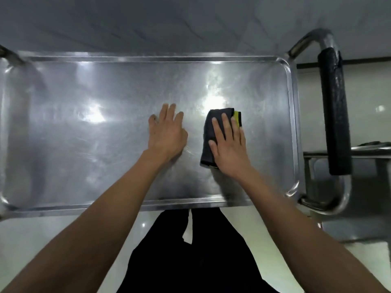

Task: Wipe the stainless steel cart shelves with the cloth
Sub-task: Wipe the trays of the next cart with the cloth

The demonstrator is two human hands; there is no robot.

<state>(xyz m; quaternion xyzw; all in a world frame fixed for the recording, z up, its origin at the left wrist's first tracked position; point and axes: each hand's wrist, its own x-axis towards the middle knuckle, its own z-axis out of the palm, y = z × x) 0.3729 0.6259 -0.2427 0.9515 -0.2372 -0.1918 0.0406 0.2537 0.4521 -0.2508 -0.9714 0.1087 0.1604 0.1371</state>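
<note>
My right hand (229,144) presses the dark cloth (208,140) flat, fingers straight, on the top shelf (84,144); my left hand (167,132) rests spread beside it. Much wiping seems left.

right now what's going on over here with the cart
A person is wiping the top shelf of a stainless steel cart. Their right hand lies flat, fingers straight, on a folded dark cloth with a yellow edge, pressing it against the shelf right of centre. The left hand rests open on the bare metal beside it, apart from the cloth. The cart's push handle, wrapped in black padding, stands at the right end.
</note>
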